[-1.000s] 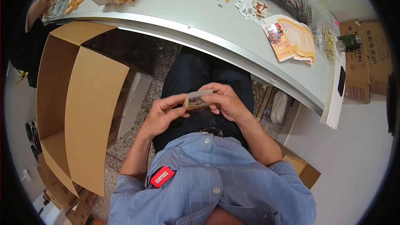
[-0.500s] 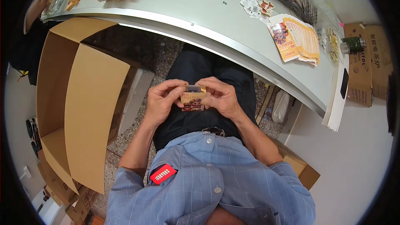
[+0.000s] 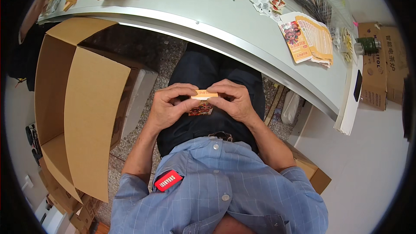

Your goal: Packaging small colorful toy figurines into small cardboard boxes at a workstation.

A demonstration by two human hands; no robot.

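Pale desk, both hands pinching small box

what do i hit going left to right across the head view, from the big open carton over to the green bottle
Big open carton → left hand → small printed box → right hand → fanned orange-and-white stack → green bottle

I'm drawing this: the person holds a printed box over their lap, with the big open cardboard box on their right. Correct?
No: the head view shows the big open cardboard box on their left. The printed box is held over their lap.
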